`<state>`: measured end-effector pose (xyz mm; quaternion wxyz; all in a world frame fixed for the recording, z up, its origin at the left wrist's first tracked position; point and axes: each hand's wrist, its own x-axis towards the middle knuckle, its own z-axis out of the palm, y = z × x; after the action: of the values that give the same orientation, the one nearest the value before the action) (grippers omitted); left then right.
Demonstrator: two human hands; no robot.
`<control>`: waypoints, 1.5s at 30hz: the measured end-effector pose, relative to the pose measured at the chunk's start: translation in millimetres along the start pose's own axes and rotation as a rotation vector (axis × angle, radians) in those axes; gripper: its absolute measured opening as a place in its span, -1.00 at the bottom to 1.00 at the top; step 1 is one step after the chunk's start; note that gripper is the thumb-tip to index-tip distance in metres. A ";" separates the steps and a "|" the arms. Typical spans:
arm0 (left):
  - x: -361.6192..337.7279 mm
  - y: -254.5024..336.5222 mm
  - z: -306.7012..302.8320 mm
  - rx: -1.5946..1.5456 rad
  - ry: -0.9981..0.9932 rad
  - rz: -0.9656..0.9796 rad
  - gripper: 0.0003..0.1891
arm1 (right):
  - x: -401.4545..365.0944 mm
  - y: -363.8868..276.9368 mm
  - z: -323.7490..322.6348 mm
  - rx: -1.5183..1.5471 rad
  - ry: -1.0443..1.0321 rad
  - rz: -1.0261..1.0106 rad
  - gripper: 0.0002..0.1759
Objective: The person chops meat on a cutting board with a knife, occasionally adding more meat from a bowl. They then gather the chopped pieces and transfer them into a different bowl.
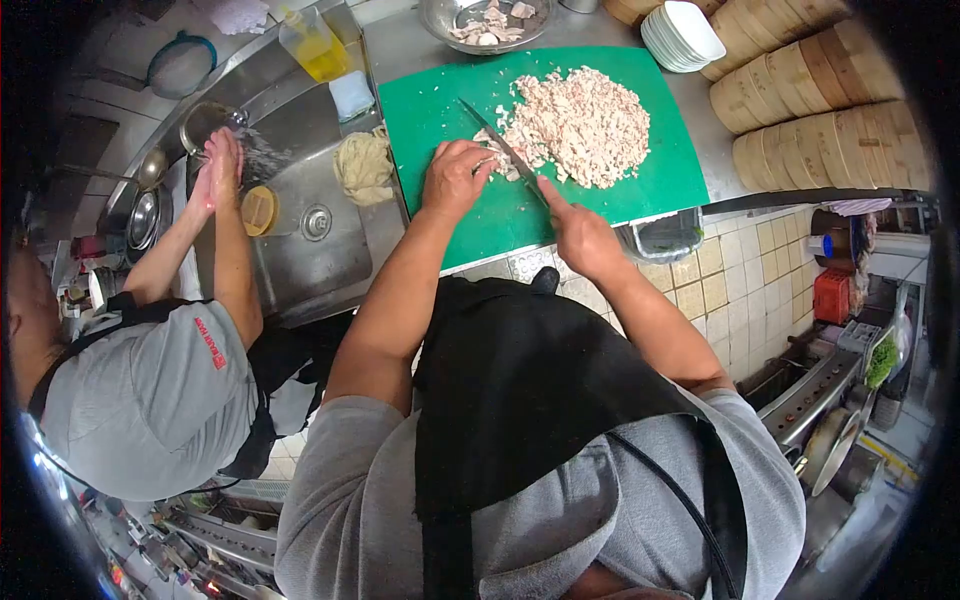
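Note:
On the green cutting board [420, 110] lies a large heap of chopped pale meat [590, 125]. My right hand [588, 240] is wrapped round the handle of a knife [515, 158], whose long blade points up and to the left over the board. My left hand [458, 178] rests on the board left of the blade, fingers curled together against small pieces of meat beside it. Whether the fingertips pinch a piece is too small to tell.
A co-worker [150, 390] at the left washes hands over a metal sink [290, 250]. A cloth [364, 167] lies at the sink's edge. Behind the board stand a metal bowl [460, 15], white plates [680, 40] and bamboo steamers [820, 150]. A plastic tub [668, 238] sits under the board's right edge.

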<state>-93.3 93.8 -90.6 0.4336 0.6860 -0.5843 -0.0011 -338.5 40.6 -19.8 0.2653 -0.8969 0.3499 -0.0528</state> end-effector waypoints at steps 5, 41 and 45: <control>2.7 -3.3 -1.2 0.006 -0.036 0.009 -0.83 | 2.2 -1.4 -1.7 0.071 0.089 -0.020 -0.25; -0.4 -4.4 -1.3 -0.037 -0.012 -0.004 -0.79 | 7.7 19.1 -17.6 -0.032 -0.002 0.126 -0.26; -2.8 5.7 -8.4 -0.041 0.064 -0.026 -0.76 | 3.1 13.0 -18.7 0.002 0.060 0.123 -0.24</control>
<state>-94.5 101.3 -83.3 0.4663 0.6841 -0.5608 0.0032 -349.2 22.4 -10.8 0.2582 -0.8715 0.4121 -0.0634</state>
